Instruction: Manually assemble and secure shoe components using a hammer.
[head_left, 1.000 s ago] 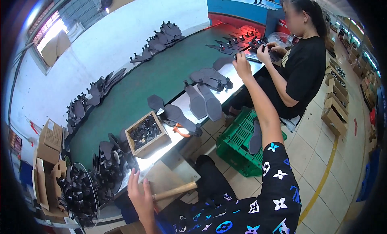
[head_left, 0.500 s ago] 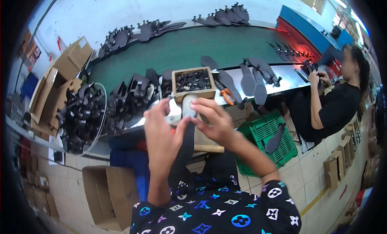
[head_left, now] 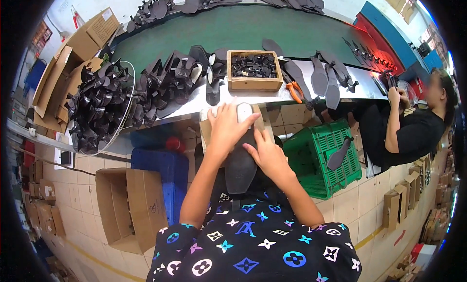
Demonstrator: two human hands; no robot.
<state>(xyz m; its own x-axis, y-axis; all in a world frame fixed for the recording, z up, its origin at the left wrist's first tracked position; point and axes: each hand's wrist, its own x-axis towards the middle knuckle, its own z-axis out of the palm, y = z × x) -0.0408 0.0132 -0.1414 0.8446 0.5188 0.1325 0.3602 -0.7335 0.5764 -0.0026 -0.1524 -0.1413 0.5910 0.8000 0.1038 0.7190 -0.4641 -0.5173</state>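
The green-topped workbench (head_left: 214, 34) bears a wooden box (head_left: 255, 83) near twelve o'clock, shoe soles (head_left: 332, 91) at ten and two, pliers (head_left: 295, 91) at two.

Black patterned garment (head_left: 266, 261), bottom centre: scattered flower, star and diamond motifs in white, blue, turquoise and purple, with blue letter-like marks (head_left: 246, 227) among them
Open cardboard box (head_left: 111, 206), lower left: a small dark printed emblem (head_left: 155, 207) on its side, too small to read
Closed carton (head_left: 101, 30), upper left: a pale label (head_left: 107, 14) near its top corner, print illegible
Small carton (head_left: 44, 198), far left: a white sticker (head_left: 49, 190), illegible
Tiled floor (head_left: 362, 194), lower right: a yellow line (head_left: 368, 238) and a short red mark (head_left: 400, 237), its shape unclear
Wording and numbers: none legible
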